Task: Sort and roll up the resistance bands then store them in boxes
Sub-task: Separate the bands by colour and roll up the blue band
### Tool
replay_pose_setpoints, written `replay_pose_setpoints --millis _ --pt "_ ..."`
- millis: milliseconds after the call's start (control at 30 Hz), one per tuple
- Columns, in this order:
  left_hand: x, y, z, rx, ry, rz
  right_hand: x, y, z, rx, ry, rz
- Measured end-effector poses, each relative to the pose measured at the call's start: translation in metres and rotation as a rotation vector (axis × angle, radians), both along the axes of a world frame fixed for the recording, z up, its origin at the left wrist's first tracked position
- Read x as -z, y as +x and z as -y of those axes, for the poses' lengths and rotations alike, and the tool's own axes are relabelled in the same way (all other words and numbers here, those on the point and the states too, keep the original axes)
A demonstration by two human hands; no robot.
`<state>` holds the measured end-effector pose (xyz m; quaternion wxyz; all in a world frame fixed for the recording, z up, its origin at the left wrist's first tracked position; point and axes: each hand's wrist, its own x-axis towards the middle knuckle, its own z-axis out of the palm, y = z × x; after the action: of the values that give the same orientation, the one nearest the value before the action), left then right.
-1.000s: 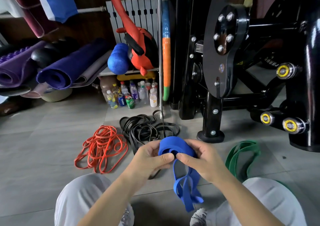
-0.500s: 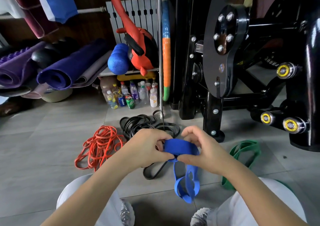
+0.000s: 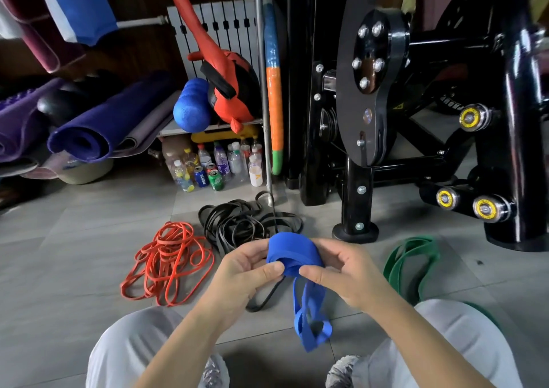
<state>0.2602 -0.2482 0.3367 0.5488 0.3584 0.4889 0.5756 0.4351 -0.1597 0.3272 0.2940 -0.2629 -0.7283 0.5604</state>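
Where the blue band point(image 3: 292, 251) sits: half-rolled, held above the floor point(image 3: 74, 254), tail dangling.
Grips: left grip point(image 3: 246, 268) and right grip point(image 3: 344, 274) both pinch the roll.
Around: orange bands point(image 3: 169, 260) left, black bands point(image 3: 243, 224) just behind, green band point(image 3: 410, 260) right.
Room: grey tiles; black gym machine point(image 3: 368, 90), bottles point(image 3: 219, 164), rolled mats point(image 3: 110, 123) beyond.
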Motion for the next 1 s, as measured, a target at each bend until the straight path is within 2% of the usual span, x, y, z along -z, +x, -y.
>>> replay_pose_setpoints --millis 67,133,233,267,333,433,567,667,767,900,933,1000 --pt "-0.008 -0.004 -0.002 0.063 -0.062 -0.208 -0.006 0.003 -0.005 -0.011 0.090 0.106" --pt "-0.024 -0.009 -0.007 0.176 -0.105 -0.668 -0.011 0.003 -0.010 -0.027 0.192 0.231" --pt "-0.051 -0.005 -0.019 0.327 -0.056 -1.414 -0.017 -0.006 -0.013 -0.077 0.383 0.416" --pt "-0.059 -0.001 -0.023 0.373 -0.034 -1.584 -0.017 -0.008 -0.013 -0.091 0.407 0.435" --pt "-0.068 0.003 -0.029 0.410 0.001 -1.738 -0.018 -0.010 -0.013 -0.068 0.428 0.442" --pt "-0.081 -0.007 -0.034 0.373 0.046 -1.656 -0.021 -0.007 -0.014 0.017 0.267 0.304" --pt "-0.103 -0.021 -0.040 0.296 0.132 -1.356 -0.025 -0.009 -0.020 0.011 0.178 0.234" --pt "-0.113 -0.030 -0.045 0.212 0.187 -1.129 -0.032 -0.015 -0.026 -0.012 0.017 -0.023" --pt "-0.109 -0.038 -0.047 0.134 0.235 -0.903 -0.046 -0.022 -0.033 -0.009 0.010 -0.136" --pt "-0.102 -0.039 -0.044 0.100 0.159 -0.588 -0.066 -0.028 -0.039 0.005 0.088 -0.090" --pt "-0.104 -0.040 -0.043 0.110 0.133 -0.614 -0.072 -0.028 -0.041 -0.007 0.132 -0.047" --pt "-0.116 -0.042 -0.044 0.169 0.085 -0.906 -0.083 -0.031 -0.044 -0.038 0.225 0.069"
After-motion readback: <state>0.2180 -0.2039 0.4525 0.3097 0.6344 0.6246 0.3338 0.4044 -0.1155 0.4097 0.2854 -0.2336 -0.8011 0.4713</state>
